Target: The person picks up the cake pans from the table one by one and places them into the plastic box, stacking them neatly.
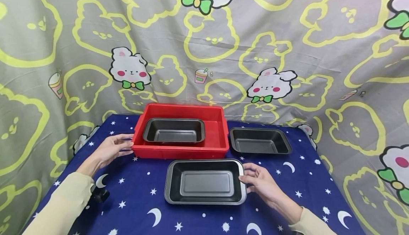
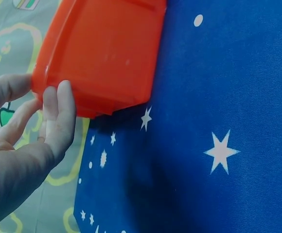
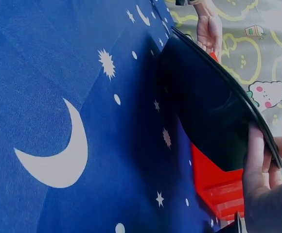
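Observation:
A black loaf pan [image 1: 207, 183] is held at its right end by my right hand [image 1: 260, 181], thumb over the rim and fingers beneath. From the right wrist view, this pan [image 3: 204, 102] looks raised above the cloth, with a shadow below it. At the left end of a red plastic tray [image 1: 179, 152], my left hand [image 1: 110, 150] rests its extended fingers against the outer side. The left wrist view has the fingers [image 2: 58, 114] on the tray's wall near its rim. Inside the tray, toward the left, sits a second loaf pan [image 1: 174, 130].
A third black loaf pan [image 1: 260, 141] stands on the table to the right of the tray. A dark blue cloth [image 1: 134, 199] with moons and stars covers the table. Behind and at both sides hangs a grey curtain [image 1: 223, 96] with cartoon prints.

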`<act>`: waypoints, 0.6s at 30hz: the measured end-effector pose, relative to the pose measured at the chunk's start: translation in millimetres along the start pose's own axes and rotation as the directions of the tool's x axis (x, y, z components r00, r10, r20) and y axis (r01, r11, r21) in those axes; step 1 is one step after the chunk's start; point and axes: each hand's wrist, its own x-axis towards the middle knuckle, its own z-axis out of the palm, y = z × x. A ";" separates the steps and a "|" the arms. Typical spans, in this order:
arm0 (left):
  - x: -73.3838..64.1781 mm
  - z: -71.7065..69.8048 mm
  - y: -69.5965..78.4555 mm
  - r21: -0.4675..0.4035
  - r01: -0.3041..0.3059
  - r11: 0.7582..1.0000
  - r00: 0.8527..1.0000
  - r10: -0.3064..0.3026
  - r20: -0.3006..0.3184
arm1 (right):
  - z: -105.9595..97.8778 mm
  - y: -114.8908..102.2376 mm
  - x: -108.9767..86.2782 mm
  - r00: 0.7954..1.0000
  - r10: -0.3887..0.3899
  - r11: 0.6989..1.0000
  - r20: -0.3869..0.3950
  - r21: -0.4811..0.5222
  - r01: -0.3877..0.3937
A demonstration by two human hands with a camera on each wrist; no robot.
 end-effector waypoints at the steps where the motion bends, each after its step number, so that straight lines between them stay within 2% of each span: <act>1: 0.1 0.0 -0.1 0.000 0.000 1.000 1.000 0.000 0.000 | -0.8 -0.4 -0.6 1.000 -0.003 1.000 -0.001 -0.002 0.003; 18: -1.1 2.2 1.5 -0.010 0.001 1.000 1.000 -0.001 -0.004 | -12.3 -6.4 -12.0 0.999 -0.045 0.999 -0.003 -0.023 0.045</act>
